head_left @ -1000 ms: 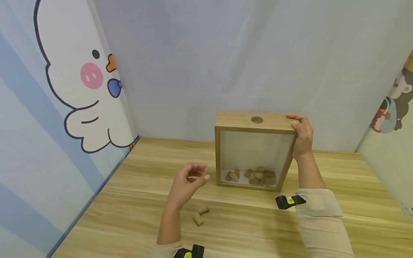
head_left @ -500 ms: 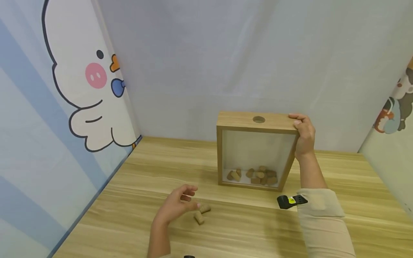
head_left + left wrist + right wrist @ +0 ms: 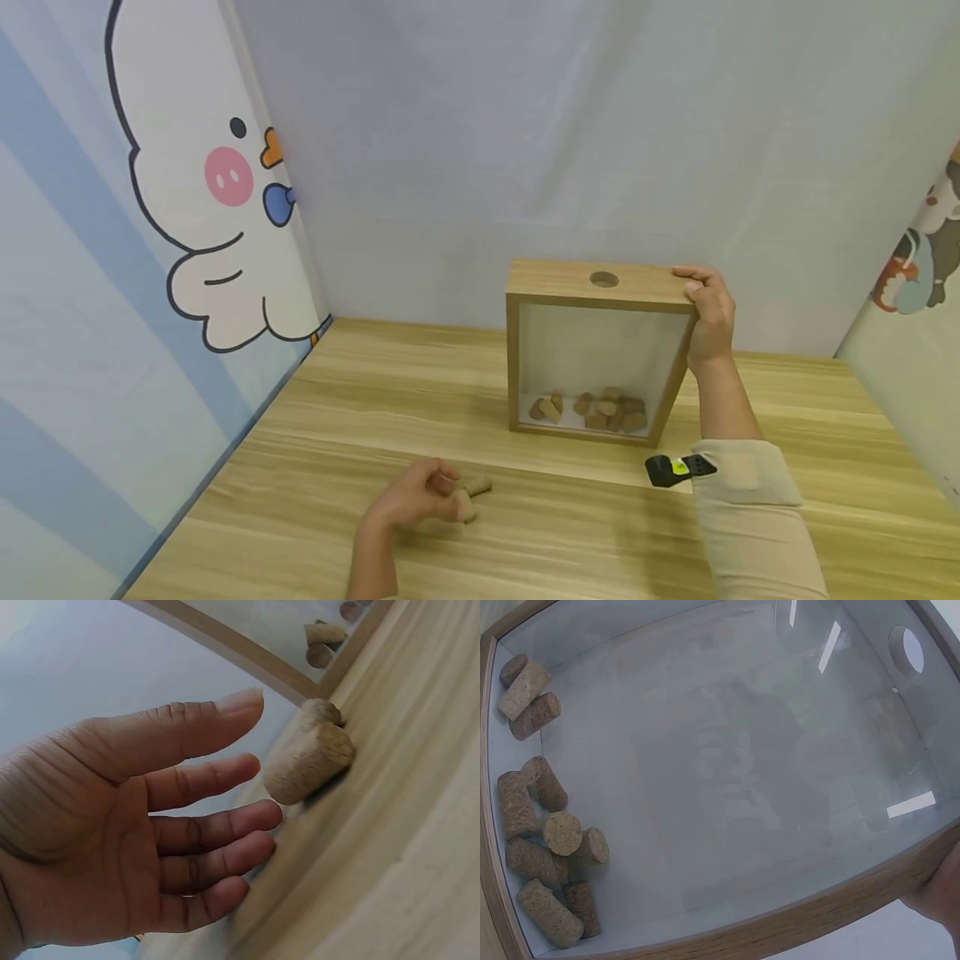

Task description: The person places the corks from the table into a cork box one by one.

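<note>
Two loose corks lie on the wooden table: the nearer cork [image 3: 467, 508] and, touching it in the head view, the farther cork [image 3: 477, 484]. My left hand [image 3: 408, 498] hovers right beside them, its thumb overlapping the nearer one. In the left wrist view its fingers are relaxed, holding nothing, with a cork [image 3: 311, 765] just past the fingertips. A wooden box [image 3: 558, 282] with a clear front and a round hole in its top stands upright. My right hand [image 3: 710, 321] grips its top right corner. Several corks [image 3: 549, 913] lie inside along the bottom.
The wood-grain table [image 3: 360, 383] runs back to a pale curtain [image 3: 420, 183]. A cartoon-printed cloth [image 3: 165, 250] hangs along the left side, another printed panel [image 3: 918, 258] on the right. A small black camera [image 3: 662, 471] is strapped at the right wrist.
My left hand has come down and back from beside the box to the loose corks. The right hand keeps its grip on the box corner. The head view has shifted slightly.
</note>
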A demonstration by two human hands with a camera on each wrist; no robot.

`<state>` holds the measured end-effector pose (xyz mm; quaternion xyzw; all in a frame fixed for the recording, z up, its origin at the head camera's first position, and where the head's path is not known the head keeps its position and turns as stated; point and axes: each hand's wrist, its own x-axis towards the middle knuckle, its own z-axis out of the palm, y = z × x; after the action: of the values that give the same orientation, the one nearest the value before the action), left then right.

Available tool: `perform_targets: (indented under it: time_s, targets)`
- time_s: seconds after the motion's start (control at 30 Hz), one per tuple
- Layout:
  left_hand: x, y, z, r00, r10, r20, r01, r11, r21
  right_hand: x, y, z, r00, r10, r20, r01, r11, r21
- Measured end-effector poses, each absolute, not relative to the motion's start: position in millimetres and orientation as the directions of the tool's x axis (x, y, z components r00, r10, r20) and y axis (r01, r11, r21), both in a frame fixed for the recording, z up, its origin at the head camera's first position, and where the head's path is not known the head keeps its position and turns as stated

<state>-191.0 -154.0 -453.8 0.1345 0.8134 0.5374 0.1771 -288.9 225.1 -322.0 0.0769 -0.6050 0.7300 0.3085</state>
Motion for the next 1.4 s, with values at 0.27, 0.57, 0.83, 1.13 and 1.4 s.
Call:
perform_targets:
  time_s: [0.27,0.57,0.83,1.13,1.4]
  targets:
    - [-194.5,-147.0,-461.6,-0.902,0.406,-0.146,0.042,0.42,0.907,-289.2,224.9,-323.8,-0.807,0.355,0.471,-0.529,-0.08,-0.845]
    - [-197.6,-139.1,-462.5,-0.907,0.387,-0.167,0.037,0.469,0.882,-290.8,227.1,-322.6,-0.802,0.363,0.474,-0.536,-0.088,-0.84]
    - [-195.4,-139.7,-452.2,-0.911,0.393,-0.124,0.069,0.441,0.895,-289.8,227.5,-323.8,-0.797,0.356,0.488,-0.55,-0.094,-0.83]
    - [-202.2,-122.8,-429.6,-0.938,0.347,0.009,0.135,0.343,0.93,-289.8,228.6,-325.2,-0.792,0.356,0.496,-0.557,-0.091,-0.825]
    - [-213.9,-103.2,-414.6,-0.953,0.256,0.161,0.231,0.275,0.933,-291.0,228.0,-325.4,-0.795,0.348,0.498,-0.558,-0.095,-0.825]
